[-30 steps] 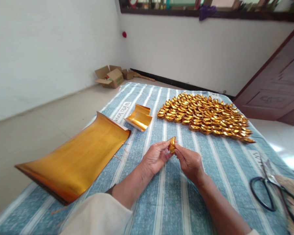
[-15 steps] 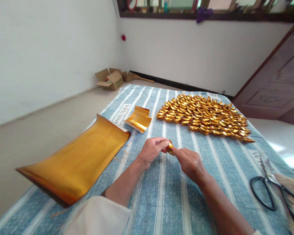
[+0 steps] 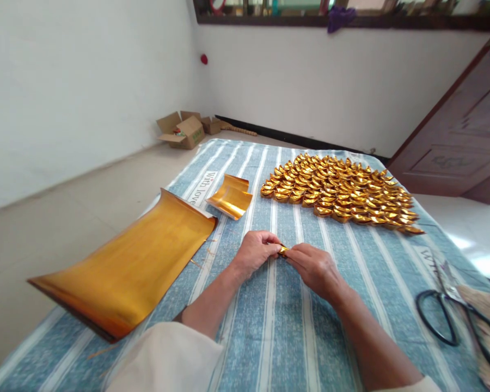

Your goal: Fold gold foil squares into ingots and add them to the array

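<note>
A blue cloth (image 3: 289,343) with white stripes is stretching beneath my forearms. Nearest me, a pale sleeve (image 3: 167,354) is covering part of my left arm. Off to my left, a large gold sheet (image 3: 126,261) is curving upward at its ends, thin scraps lying along its edges. To the right, black-handled scissors (image 3: 454,294) are resting beside a tan, rough-looking material (image 3: 488,310).

Centre: my left hand (image 3: 253,252) and right hand (image 3: 316,268) are meeting at one small folded gold piece (image 3: 283,250). Each grip is pinching an end of it, fingers hiding most; whether it is touching the cloth, I cannot tell.

Farther on, smaller gold rectangles (image 3: 231,198) are curling near printed lettering. To their right, many folded gold shapes (image 3: 338,190), boat-like, are sitting in packed rows. Past the cloth, an open cardboard box (image 3: 190,133) is standing on the floor; higher up, something purple (image 3: 340,19) is hanging over a dark ledge (image 3: 408,23).
</note>
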Available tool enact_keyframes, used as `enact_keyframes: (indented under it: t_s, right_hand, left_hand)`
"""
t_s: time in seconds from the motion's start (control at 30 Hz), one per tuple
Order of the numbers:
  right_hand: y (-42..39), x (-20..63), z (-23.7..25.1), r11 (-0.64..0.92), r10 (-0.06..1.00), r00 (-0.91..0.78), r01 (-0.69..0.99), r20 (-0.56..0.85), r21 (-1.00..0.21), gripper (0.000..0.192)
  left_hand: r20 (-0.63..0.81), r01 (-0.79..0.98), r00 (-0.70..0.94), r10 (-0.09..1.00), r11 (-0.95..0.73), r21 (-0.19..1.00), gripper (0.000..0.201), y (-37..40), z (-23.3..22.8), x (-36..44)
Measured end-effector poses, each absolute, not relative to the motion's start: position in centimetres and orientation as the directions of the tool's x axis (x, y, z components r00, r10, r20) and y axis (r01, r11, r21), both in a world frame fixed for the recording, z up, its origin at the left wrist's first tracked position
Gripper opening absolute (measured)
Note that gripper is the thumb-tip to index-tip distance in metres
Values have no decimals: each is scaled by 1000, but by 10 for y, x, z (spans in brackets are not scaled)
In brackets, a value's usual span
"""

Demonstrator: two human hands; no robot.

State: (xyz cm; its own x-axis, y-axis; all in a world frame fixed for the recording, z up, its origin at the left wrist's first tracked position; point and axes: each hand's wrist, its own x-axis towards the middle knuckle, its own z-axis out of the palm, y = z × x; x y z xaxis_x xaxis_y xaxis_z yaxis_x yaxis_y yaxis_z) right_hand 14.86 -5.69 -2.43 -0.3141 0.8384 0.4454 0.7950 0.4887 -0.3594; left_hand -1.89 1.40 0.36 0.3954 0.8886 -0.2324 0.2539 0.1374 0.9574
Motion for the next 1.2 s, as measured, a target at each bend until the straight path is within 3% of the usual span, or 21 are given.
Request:
enact_keyframes:
  t_s: [0.17, 0.3, 0.43, 0.67, 1.2]
  right_hand:
    - [-55, 148, -27, 171, 925, 132, 691, 356, -702, 34]
    - [-52, 144, -26, -19, 958, 253, 518, 132, -855, 42]
    - [-50, 133, -21, -109, 964, 264, 502, 32, -858, 44]
    - [-46, 126, -18, -143, 968, 252, 525, -7, -839, 28]
    - [-44, 126, -19, -152, 961, 278, 523, 0, -838, 25]
  left_hand:
    - [-193, 248, 364, 911, 105, 963, 5, 12, -2, -16]
    - [-179, 255, 346, 921, 91, 963, 5, 11, -6, -14]
    - [-174, 249, 325, 930, 94, 964, 4, 10, -11, -12]
    - [-144, 268, 304, 942, 60, 961, 5, 11, -17, -6]
    - [-139, 338, 245, 959, 50, 940, 10, 9, -14, 2]
